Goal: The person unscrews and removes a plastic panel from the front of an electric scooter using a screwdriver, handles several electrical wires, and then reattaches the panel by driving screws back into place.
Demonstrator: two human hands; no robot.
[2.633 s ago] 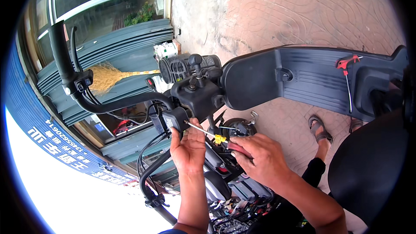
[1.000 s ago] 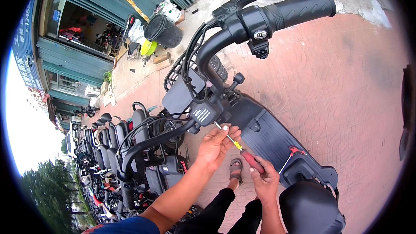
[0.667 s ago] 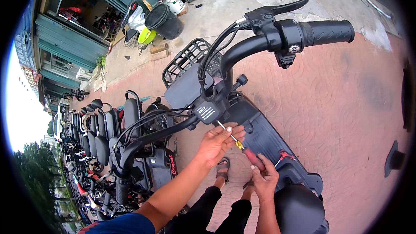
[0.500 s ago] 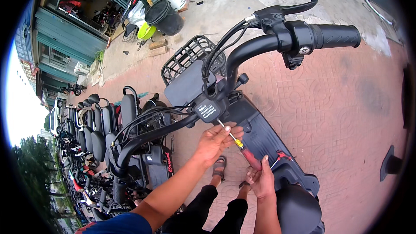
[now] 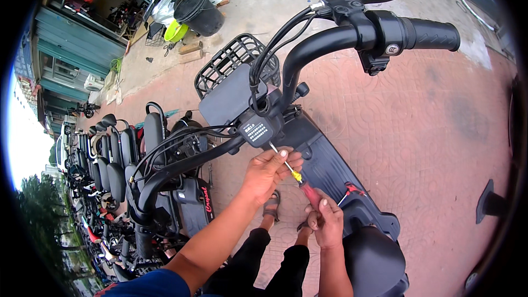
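A screwdriver (image 5: 311, 192) with a red handle, a yellow collar and a thin metal shaft slants between my two hands. Its shaft is pinched between the thumb and fingers of my left hand (image 5: 267, 173). My right hand (image 5: 328, 223) is closed on the handle's lower end. The shaft's upper end meets the lower edge of a small black box (image 5: 256, 131) with a white printed label, at the middle of the handlebar (image 5: 322, 44); the tip itself I cannot make out. The handlebar belongs to a black electric scooter, whose ribbed footboard (image 5: 322, 157) lies beyond my hands.
A red-handled tool (image 5: 353, 188) rests on the footboard near the black seat (image 5: 375, 261). Black cables (image 5: 264, 58) loop from the handlebar near the front basket (image 5: 220, 63). Several parked scooters (image 5: 113, 173) line the left. A black bucket (image 5: 199, 14) stands by the shopfront.
The scooter and both hands appear slightly further left in the picture. My right hand has shifted on the screwdriver's handle, its thumb and fingers now closer together; my left hand still pinches the shaft.
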